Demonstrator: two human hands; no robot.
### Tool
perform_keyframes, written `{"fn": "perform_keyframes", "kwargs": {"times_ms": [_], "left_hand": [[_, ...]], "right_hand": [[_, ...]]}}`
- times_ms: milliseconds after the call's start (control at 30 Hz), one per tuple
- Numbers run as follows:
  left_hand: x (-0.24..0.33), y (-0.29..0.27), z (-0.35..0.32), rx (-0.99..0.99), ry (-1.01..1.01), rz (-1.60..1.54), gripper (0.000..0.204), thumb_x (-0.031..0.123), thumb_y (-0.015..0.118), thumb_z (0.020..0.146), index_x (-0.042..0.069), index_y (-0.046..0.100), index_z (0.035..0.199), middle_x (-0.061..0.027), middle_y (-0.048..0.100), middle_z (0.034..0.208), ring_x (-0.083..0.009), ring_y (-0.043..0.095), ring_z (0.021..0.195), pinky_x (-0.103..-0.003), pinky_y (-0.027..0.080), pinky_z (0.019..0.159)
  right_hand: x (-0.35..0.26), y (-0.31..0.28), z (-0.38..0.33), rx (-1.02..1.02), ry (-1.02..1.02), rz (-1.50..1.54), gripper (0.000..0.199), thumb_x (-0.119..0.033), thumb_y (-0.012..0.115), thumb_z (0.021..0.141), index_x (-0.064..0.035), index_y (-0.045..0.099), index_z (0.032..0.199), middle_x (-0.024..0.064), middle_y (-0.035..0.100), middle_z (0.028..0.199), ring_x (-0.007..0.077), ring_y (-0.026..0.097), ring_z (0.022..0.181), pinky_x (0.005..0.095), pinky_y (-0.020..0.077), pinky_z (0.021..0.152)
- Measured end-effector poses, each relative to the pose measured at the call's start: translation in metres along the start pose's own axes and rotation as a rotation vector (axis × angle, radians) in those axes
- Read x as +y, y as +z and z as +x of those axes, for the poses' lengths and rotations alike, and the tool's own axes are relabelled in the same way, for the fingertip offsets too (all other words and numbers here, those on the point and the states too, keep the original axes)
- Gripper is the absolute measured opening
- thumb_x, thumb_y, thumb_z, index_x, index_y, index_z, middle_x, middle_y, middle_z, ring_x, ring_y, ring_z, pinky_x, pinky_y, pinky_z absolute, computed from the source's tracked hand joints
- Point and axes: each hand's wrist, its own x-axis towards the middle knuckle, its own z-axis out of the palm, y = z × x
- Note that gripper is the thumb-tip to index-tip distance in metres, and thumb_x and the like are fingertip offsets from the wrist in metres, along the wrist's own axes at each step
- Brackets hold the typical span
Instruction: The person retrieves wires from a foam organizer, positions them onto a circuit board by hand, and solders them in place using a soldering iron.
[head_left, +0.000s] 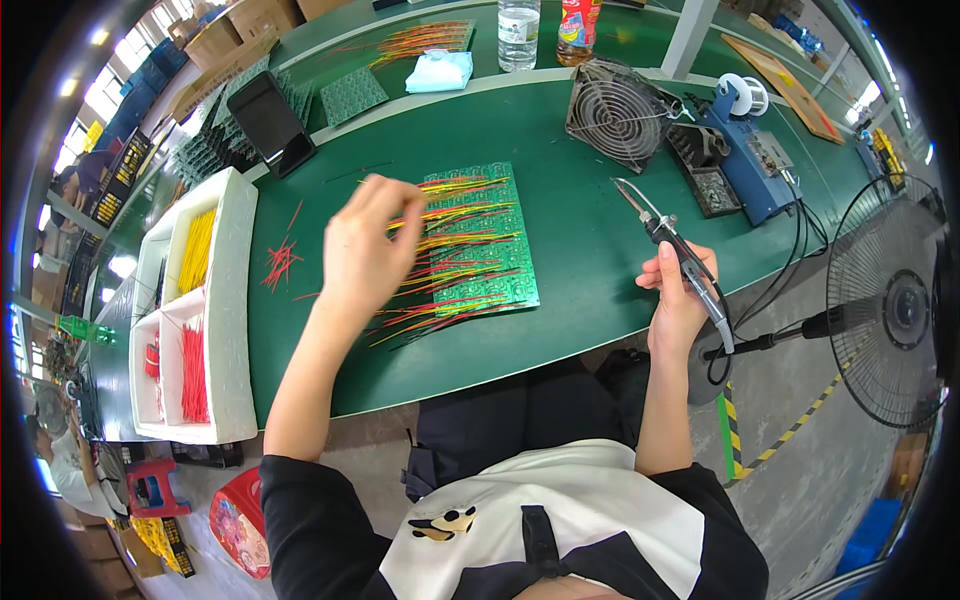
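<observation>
My left hand (370, 240) is over the left edge of a green circuit board panel (524, 270), its fingers bent together by the wires. Whatever its fingertips pinch, if anything, is too small or hidden to make out. Rows of red, yellow and dark wires (470, 239) lie across the panel, and their loose ends stick out to its left. To the right of the panel, my right hand (680, 305) is closed round a soldering iron (662, 230) with a thin metal feed tube along it. The iron's tip points up and left, above the table and apart from the panel.
A white foam box (235, 300) with yellow and red wires stands at left, near loose red wire pieces (282, 264). Behind are a phone (270, 122), a metal-grilled fan (618, 115), two bottles, and a blue solder feeder (755, 160) with cables. A floor fan (900, 310) stands right.
</observation>
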Motion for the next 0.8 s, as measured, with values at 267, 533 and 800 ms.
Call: {"fn": "perform_keyframes", "kwargs": {"times_ms": [267,533,800], "left_hand": [[0.048,0.025,-0.038,-0.228,0.293,-0.139,0.017,-0.004,0.064,0.070,0.005,0.054,0.080,-0.0071,0.056,0.076,-0.0227,0.058,0.064,-0.031,0.047,0.051],[0.035,0.054,-0.039,-0.211,0.378,-0.078,0.014,0.000,0.064,0.073,0.003,0.053,0.081,-0.0064,0.051,0.072,-0.0216,0.057,0.060,-0.032,0.045,0.047],[0.034,0.052,-0.031,-0.096,0.166,-0.211,0.015,-0.005,0.062,0.074,0.000,0.055,0.086,-0.0095,0.056,0.079,-0.0234,0.057,0.061,-0.030,0.046,0.049]], "right_hand": [[0.004,0.001,-0.005,0.024,-0.050,-0.032,0.018,-0.007,0.061,0.085,0.0019,0.048,0.094,0.0103,0.060,0.070,0.0131,0.058,0.054,0.0223,0.0485,0.051],[0.003,0.004,-0.005,0.014,-0.094,-0.042,0.018,-0.006,0.060,0.085,0.0018,0.048,0.097,0.0112,0.061,0.072,0.0143,0.060,0.055,0.0230,0.0497,0.052],[0.008,0.000,-0.006,0.001,-0.109,-0.023,0.019,-0.006,0.060,0.085,0.0013,0.048,0.097,0.0110,0.061,0.072,0.0143,0.060,0.055,0.0230,0.0494,0.052]]}}
